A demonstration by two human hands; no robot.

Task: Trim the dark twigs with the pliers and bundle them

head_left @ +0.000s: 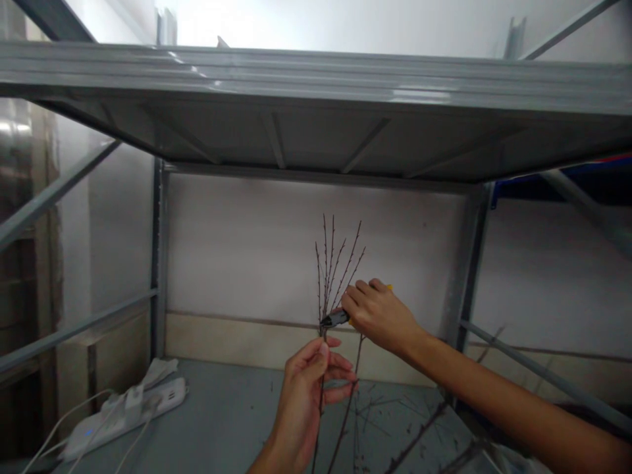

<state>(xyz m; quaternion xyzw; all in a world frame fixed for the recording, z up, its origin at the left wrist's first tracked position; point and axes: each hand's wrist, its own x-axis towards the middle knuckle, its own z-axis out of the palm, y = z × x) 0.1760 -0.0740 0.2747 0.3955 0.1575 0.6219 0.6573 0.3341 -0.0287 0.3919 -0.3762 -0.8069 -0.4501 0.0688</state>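
Observation:
A thin bare branch (332, 263) with several upright twigs stands in front of the pale wall. My left hand (309, 388) pinches its stem from below, fingers closed round it. My right hand (378, 313) comes in from the right and is closed on small pruning shears (336, 320) with a yellow handle end. The dark blades sit against the stem just above my left fingers. A second thin stem hangs down beside my left hand.
A grey metal shelf (316, 99) spans overhead, with uprights at left (158, 263) and right (469, 263). The lower shelf surface (232, 415) carries a white power strip (123, 411) with cables at left and cut twigs (395, 421) at right.

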